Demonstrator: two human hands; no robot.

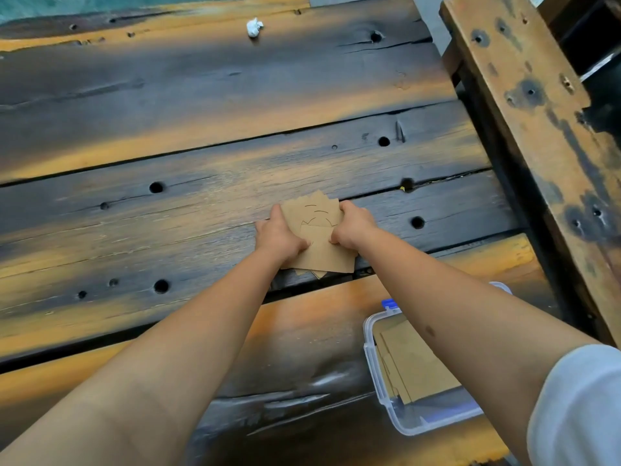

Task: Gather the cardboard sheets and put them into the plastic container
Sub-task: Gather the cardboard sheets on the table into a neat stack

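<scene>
Both arms stretched forward over dark plank table (201, 95). Left hand (277, 235) grips left edge of uneven stack of cardboard sheets (319, 237), fingers curled around it. Right hand (354, 227) grips right edge likewise, thumb on top. Stack sits mid-table, corners fanned out, curved cuts visible in upper sheets. Clear plastic container (373, 364) with blue latch stands near right, under right forearm, more cardboard sheets already lying inside. Crumpled white tissue (254, 27) at far edge. Wooden bench (524, 105) beside table on right.
</scene>
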